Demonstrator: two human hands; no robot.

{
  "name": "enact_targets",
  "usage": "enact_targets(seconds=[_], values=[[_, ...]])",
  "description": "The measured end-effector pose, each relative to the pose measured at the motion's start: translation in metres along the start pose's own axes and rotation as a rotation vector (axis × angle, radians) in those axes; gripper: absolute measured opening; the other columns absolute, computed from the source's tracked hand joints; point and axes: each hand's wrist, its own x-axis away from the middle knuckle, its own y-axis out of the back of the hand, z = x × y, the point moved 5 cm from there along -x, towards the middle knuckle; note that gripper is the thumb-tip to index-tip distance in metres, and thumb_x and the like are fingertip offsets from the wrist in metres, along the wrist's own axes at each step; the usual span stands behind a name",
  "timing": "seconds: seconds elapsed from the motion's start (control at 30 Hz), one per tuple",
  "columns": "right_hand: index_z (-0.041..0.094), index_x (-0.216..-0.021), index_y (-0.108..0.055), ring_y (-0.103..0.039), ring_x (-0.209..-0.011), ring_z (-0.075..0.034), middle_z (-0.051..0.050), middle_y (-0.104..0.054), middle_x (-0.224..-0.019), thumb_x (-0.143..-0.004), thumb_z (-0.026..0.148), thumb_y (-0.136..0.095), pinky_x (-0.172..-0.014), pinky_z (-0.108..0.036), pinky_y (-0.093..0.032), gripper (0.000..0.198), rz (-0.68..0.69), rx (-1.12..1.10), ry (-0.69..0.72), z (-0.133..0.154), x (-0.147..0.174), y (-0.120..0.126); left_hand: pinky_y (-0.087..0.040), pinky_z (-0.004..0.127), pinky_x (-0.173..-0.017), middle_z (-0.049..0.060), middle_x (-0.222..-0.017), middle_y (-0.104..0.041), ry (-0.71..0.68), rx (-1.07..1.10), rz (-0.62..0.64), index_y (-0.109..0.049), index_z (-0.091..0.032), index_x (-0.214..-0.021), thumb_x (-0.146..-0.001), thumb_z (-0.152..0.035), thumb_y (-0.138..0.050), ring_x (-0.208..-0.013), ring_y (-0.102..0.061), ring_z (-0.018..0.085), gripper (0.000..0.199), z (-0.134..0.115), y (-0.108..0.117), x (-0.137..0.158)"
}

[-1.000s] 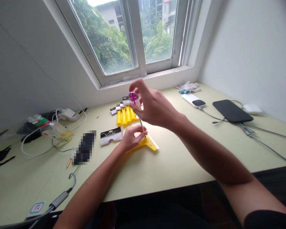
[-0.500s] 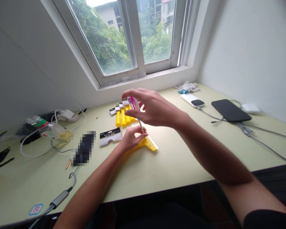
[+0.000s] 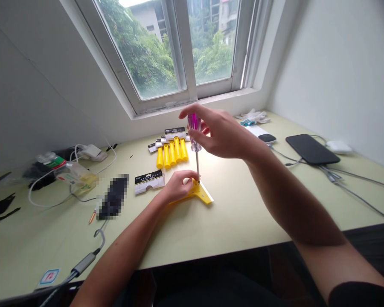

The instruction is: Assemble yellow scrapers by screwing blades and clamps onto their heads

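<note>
Screwdriver [image 3: 196, 146] swung nearly upright, inside right grip [image 3: 222, 134], over yellow scraper [image 3: 201, 196].

A big window [image 3: 186, 55] is at the back. Green trees [image 3: 141, 59] and a house [image 3: 145, 19] show through it. On the right of the desk [image 3: 237, 230], a black phone [image 3: 312, 149] lies beside a small white box [image 3: 338, 147], with grey cords [image 3: 365, 203] near them. White cloth [image 3: 257, 116] sits farther back. On the left are a white plug [image 3: 92, 152], a clear bag [image 3: 78, 175] and an orange stick [image 3: 92, 217]. A sticker [image 3: 49, 276] has a blue edge.
</note>
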Motion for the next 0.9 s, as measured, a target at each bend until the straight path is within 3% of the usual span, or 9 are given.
enact_targets(seconds=[0.3, 0.57, 0.77, 0.9], values=[[0.016, -0.119, -0.053, -0.052, -0.075, -0.012, -0.001, -0.058, -0.085, -0.089, 0.014, -0.049, -0.074, -0.030, -0.045, 0.030, -0.013, -0.006, 0.022, -0.002, -0.002, 0.000, -0.051, 0.032, -0.093, 0.005, -0.100, -0.073, -0.003, -0.024, 0.047, -0.070, -0.017, -0.099, -0.078, -0.003, -0.054, -0.098, -0.067, 0.018, 0.029, -0.002, -0.001, 0.002], [0.018, -0.122, -0.052, -0.053, -0.079, -0.013, -0.001, -0.058, -0.089, -0.091, 0.017, -0.047, -0.076, -0.031, -0.045, 0.031, -0.025, 0.019, 0.022, -0.003, -0.001, 0.002, -0.050, 0.032, -0.090, 0.006, -0.100, -0.072, 0.045, -0.046, 0.012, -0.070, -0.017, -0.096, -0.084, -0.014, -0.061, -0.094, -0.066, 0.018, 0.016, 0.009, 0.000, 0.001], [0.018, -0.123, -0.052, -0.053, -0.080, -0.014, -0.002, -0.058, -0.090, -0.090, 0.018, -0.049, -0.077, -0.032, -0.045, 0.034, -0.046, 0.047, -0.007, -0.006, 0.002, 0.013, -0.051, 0.030, -0.078, 0.003, -0.086, -0.070, 0.197, -0.209, -0.123, -0.069, -0.017, -0.095, -0.083, -0.015, -0.061, -0.080, -0.064, 0.016, 0.014, 0.018, 0.007, 0.000], [0.017, -0.120, -0.054, -0.052, -0.076, -0.013, -0.001, -0.057, -0.085, -0.088, 0.019, -0.052, -0.073, -0.031, -0.045, 0.032, 0.068, 0.041, -0.015, -0.007, 0.004, 0.013, -0.050, 0.028, -0.072, 0.003, -0.084, -0.070, 0.310, -0.248, -0.149, -0.069, -0.017, -0.093, -0.082, -0.012, -0.060, -0.076, -0.064, 0.016, 0.015, 0.026, 0.009, 0.001]])
